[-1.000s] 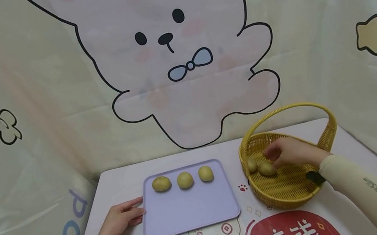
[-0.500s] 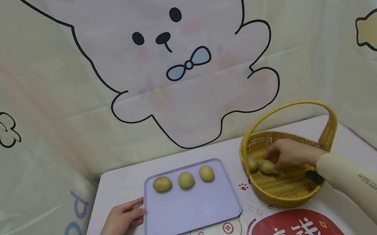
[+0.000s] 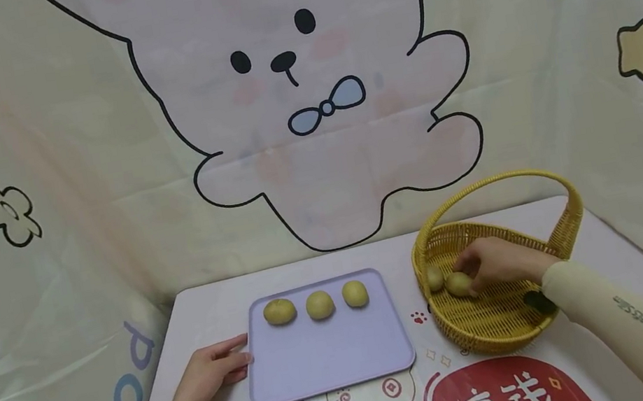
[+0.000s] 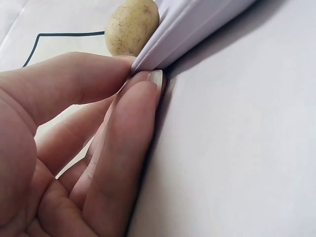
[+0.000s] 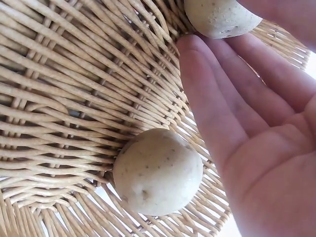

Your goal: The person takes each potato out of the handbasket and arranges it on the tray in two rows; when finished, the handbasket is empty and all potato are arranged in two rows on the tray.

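My left hand (image 3: 210, 375) pinches the left rim of a lilac tray (image 3: 329, 362) between thumb and fingers; the left wrist view shows the rim between them. Along the tray's far side sit three yellowish potatoes: one at left (image 3: 279, 312), one in the middle (image 3: 320, 306) and one at right (image 3: 355, 293). Inside a yellow wicker basket (image 3: 496, 331), my right hand (image 3: 500, 260) holds a potato (image 5: 222, 17) between thumb and fingertips. Another potato (image 5: 158, 170) lies beside it against the basket's left side.
The basket's tall handle (image 3: 503, 178) arches over my right forearm. A white tablecloth with a red printed patch (image 3: 507, 393) covers the table. Behind it hangs a cloth backdrop (image 3: 363, 222) with a cartoon bear.
My right fingers have lowered and drawn in around the potato in the basket. The left hand stays at the tray's rim, and the view shifts slightly.
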Demonstrator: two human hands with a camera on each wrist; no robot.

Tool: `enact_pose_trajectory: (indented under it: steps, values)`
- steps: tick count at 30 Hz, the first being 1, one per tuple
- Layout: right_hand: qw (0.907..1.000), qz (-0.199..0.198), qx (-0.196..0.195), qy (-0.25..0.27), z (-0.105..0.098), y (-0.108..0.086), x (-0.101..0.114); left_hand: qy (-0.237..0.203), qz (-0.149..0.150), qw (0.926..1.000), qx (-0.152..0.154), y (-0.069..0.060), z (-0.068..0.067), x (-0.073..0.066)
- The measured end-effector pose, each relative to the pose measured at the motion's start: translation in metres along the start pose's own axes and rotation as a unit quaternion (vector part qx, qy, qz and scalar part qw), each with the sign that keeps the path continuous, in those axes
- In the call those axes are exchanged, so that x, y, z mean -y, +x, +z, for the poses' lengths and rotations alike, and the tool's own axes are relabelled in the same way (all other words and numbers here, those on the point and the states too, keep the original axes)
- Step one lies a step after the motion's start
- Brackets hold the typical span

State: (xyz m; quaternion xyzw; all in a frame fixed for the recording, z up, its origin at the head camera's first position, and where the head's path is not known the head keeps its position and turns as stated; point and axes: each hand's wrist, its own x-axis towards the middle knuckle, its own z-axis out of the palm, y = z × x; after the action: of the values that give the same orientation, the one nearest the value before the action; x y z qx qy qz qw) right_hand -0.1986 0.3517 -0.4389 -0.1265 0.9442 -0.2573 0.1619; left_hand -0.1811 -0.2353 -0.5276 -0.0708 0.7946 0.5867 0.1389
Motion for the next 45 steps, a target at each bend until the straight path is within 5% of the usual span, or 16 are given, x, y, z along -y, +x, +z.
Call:
enact_pose_trajectory:
  steps: [19, 27, 36, 45]
  values:
    - [0.9995, -0.007, -0.012, -0.029, -0.007, -0.005, 0.01, 0.001, -0.007, 1.0, -0.006, -0.004, -0.002, 0.004]
    - [0.9996, 0.008, -0.026, 0.007, -0.012, -0.028, 0.031, 0.015, -0.008, 0.9998, -0.013, -0.002, -0.004, 0.005]
    - [0.9978, -0.035, -0.037, 0.041, -0.007, -0.066, 0.065, 0.016, -0.009, 0.9997, -0.014, -0.002, -0.005, 0.002]
    - [0.9933, -0.066, -0.04, 0.086, 0.022, -0.065, 0.103, -0.002, -0.004, 1.0, -0.002, 0.0, 0.0, -0.002]
